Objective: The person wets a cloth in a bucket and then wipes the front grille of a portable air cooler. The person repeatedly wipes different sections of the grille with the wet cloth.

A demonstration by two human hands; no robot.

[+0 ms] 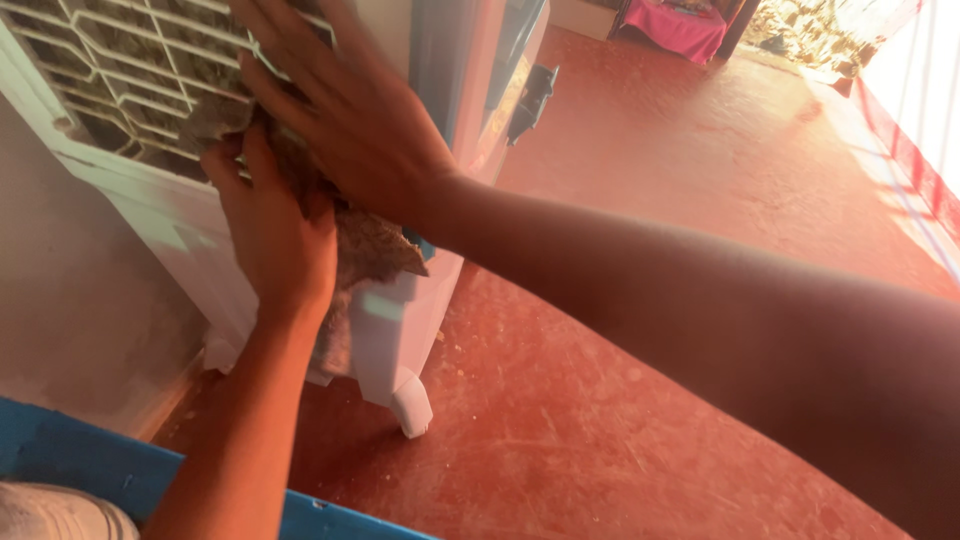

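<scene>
Both hands press a limp, ragged cloth [370,250] against the white cooler [400,330]: left hand [275,230] gripping its bunched middle, right hand [350,110] spread flat.

Warm reddish daylight glares overexposed at upper right; near forearm slightly soft.

Red floor [640,400] (scuffed), pink-draped table [680,28]
</scene>
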